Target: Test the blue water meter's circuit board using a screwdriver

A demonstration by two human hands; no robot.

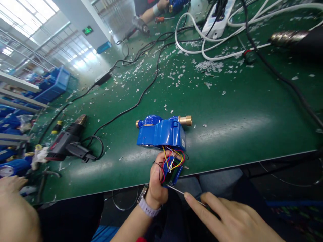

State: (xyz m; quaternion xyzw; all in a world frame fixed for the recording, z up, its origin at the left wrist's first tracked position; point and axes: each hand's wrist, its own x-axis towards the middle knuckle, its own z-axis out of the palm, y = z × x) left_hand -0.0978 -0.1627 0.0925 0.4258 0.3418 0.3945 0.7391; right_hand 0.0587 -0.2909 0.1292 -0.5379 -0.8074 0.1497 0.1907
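A blue water meter (161, 132) with brass ends lies on the green table (239, 117) near its front edge. Coloured wires run from it down to a small blue circuit module (173, 169). My left hand (155, 185), a watch on its wrist, is closed around that module just over the table edge. My right hand (227, 218) is lower right, index finger stretched along a thin metal tool (176, 190) that it holds. The tool's tip points at the underside of the module.
A black heat gun (68, 141) with its cable lies at the left. Another heat gun (290, 37), a white power strip (218, 16) and white cables sit at the back. White scraps litter the table. A co-worker's hand (153, 10) works far back. Blue bins (54, 84) stand left.
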